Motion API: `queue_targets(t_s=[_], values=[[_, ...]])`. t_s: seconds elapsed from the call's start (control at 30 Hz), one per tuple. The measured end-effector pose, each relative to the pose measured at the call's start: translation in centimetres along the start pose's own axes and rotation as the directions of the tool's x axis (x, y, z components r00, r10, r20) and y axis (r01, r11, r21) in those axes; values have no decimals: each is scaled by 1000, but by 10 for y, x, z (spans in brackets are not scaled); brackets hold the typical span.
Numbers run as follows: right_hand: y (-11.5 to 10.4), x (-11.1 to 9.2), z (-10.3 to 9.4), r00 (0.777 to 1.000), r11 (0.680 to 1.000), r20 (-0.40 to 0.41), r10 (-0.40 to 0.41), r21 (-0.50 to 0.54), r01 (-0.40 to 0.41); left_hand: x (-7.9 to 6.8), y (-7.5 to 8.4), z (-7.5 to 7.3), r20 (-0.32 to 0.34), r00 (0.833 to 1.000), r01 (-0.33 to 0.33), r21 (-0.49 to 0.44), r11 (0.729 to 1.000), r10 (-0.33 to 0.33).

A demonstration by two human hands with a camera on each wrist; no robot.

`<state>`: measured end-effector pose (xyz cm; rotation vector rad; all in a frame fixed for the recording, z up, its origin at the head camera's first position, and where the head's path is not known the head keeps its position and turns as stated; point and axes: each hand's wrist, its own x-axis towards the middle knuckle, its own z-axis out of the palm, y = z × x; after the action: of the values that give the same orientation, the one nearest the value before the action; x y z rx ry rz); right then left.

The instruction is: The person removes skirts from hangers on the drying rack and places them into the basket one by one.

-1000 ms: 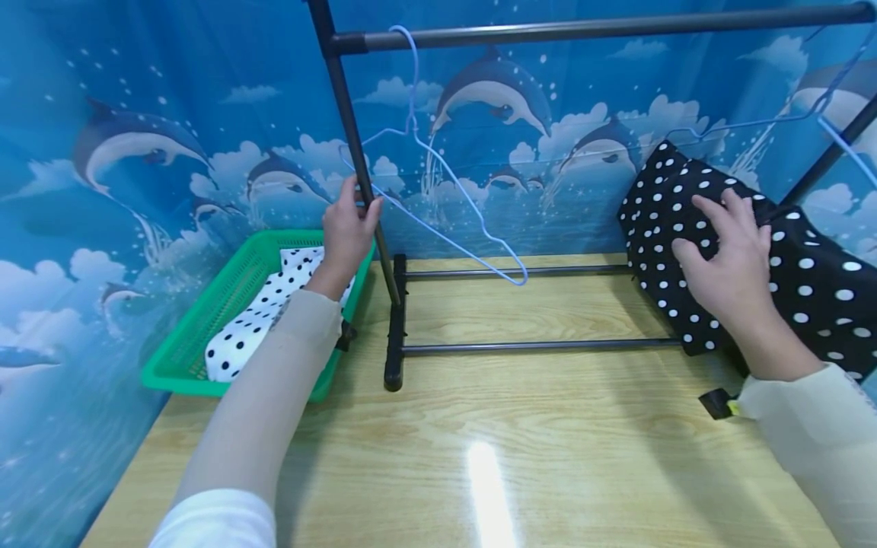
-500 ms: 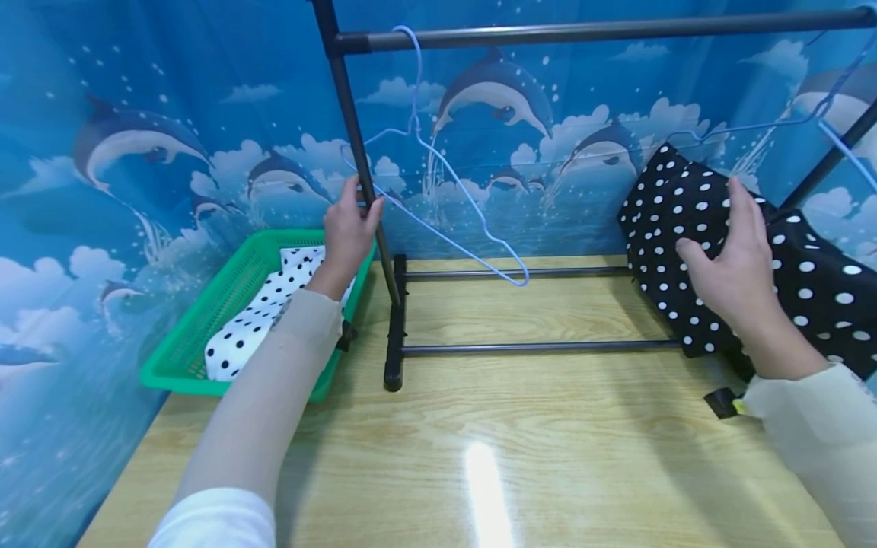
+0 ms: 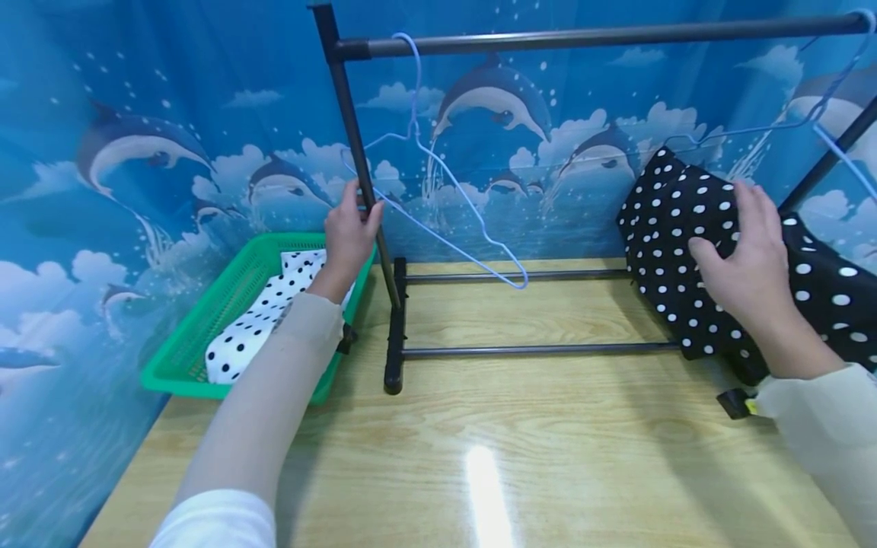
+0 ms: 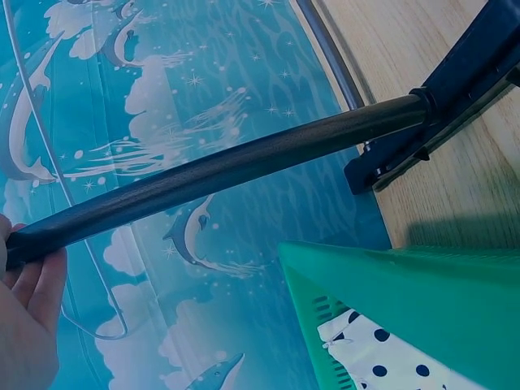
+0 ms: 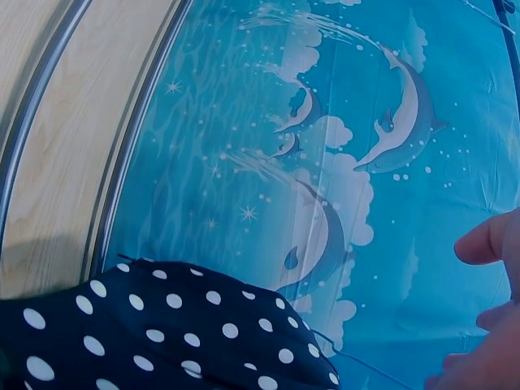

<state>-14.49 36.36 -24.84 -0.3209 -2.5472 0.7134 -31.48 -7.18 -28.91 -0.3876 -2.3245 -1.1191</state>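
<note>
My left hand [image 3: 348,236] grips the dark left post [image 3: 352,129] of a clothes rack, its fingers curled round the tube in the left wrist view. Just behind that post a blue wire hanger [image 3: 473,202] hangs from the top bar [image 3: 582,35]. At the right, my right hand [image 3: 750,255] is spread in front of a black garment with white polka dots [image 3: 674,236], thumb apart from the fingers and nothing in its grasp. That garment hangs on a second blue hanger [image 3: 815,114]; part of it is hidden behind the hand and sleeve.
A green basket [image 3: 185,342] with a white black-dotted cloth [image 3: 253,323] inside stands left of the rack, partly behind my left forearm. The rack's lower rails [image 3: 541,350] run just above the wooden table [image 3: 548,434]. A dolphin-print curtain [image 3: 233,122] hangs behind.
My right hand has shifted a little to the right across the black garment, and its fingers have drawn together and straightened. The left hand stays on the post.
</note>
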Motion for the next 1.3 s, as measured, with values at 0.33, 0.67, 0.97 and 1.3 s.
queue_targets(t_s=[0.33,0.67,0.97,1.3], values=[[8,3,-8,1000,998,-10,21,-60,-21,-2,1,-1,10,1000,6,-6,1000,-6],[14,2,-10,995,992,-92,-34,-123,22,-1,0,-1,8,1000,-10,3,1000,10],[19,4,-16,994,990,-113,-11,-139,-5,0,0,-1,7,1000,-3,1,1000,3],[28,6,-22,985,977,-175,0,-208,-37,-1,-1,-1,7,1000,-17,-17,1000,17]])
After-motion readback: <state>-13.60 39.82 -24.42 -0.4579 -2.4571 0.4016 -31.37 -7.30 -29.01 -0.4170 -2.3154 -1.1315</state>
